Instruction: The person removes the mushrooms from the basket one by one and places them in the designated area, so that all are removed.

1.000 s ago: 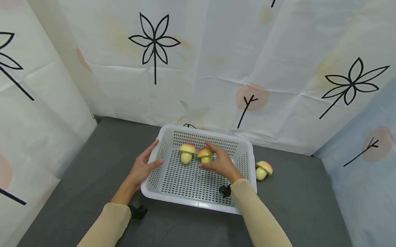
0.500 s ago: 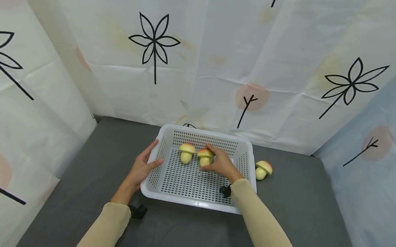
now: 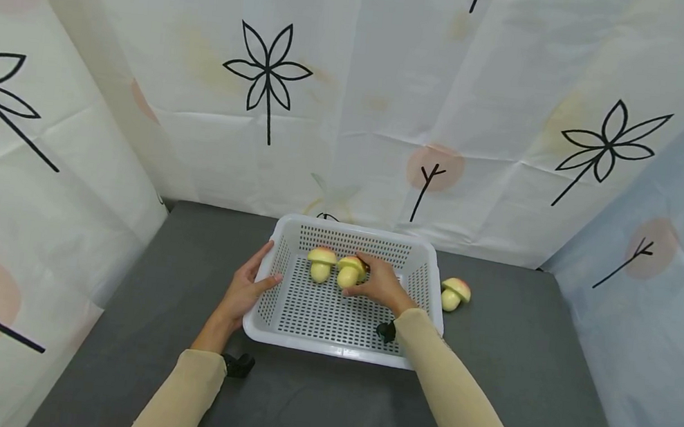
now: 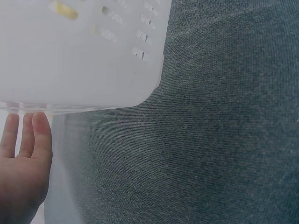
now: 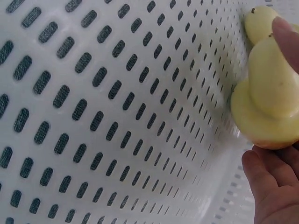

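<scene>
A white perforated plastic basket (image 3: 328,349) lies on the dark table. My left hand (image 3: 244,291) holds its left side, thumb over the rim and fingers along the outer wall. Inside the basket, my right hand (image 3: 382,284) grips a toy mushroom (image 3: 349,274) with a yellow stem and a red-tinged cap, thumb by the stem and fingers at the cap. Seen from the right wrist, that mushroom (image 5: 275,79) has its stem end tilted upward. A second toy mushroom (image 3: 320,265) lies close at its left, cap toward the back.
Outside the basket, by its right wall, a third toy mushroom (image 3: 455,294) lies on the grey cloth-covered table (image 3: 308,412). White printed curtains (image 3: 353,103) hang behind and at both sides of the table.
The gripped mushroom has shifted slightly left and tilted, its stem coming toward me. The neighbouring mushroom sits a touch further left. My left hand and the basket have stayed in place.
</scene>
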Available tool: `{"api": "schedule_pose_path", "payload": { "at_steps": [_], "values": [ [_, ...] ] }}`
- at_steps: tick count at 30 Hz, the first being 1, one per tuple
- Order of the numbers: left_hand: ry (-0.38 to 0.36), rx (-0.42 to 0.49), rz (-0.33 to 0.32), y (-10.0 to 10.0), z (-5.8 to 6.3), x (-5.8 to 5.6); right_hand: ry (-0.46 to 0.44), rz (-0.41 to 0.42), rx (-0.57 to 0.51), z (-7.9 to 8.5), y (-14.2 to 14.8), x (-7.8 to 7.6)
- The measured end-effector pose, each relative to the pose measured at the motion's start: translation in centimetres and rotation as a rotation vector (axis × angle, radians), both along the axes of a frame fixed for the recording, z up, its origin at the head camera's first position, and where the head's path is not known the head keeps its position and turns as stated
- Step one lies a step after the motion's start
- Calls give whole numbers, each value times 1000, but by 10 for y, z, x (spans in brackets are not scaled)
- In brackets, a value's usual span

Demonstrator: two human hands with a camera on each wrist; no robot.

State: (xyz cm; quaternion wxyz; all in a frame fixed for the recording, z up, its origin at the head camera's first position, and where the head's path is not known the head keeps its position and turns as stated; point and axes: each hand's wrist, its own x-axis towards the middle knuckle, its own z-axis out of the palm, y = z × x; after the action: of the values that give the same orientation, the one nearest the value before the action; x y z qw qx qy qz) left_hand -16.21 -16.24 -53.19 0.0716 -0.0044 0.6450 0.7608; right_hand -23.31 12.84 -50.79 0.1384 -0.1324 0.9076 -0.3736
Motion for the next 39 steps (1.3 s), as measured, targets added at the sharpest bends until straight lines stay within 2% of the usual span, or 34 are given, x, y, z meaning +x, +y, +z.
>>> {"api": "schedule_pose_path", "payload": {
  "at_steps": [15,20,33,39],
  "values": [
    [-6,26,-10,0,0,-2,2,-21,-12,-1,-3,0],
    [-5,22,-9,0,1,-1,3,-39,-58,1,0,2],
    [-28,2,2,1,2,0,36,-26,-123,14,17,6],
    [-33,4,3,1,3,1,32,-32,-210,30,26,14]
  ]
}}
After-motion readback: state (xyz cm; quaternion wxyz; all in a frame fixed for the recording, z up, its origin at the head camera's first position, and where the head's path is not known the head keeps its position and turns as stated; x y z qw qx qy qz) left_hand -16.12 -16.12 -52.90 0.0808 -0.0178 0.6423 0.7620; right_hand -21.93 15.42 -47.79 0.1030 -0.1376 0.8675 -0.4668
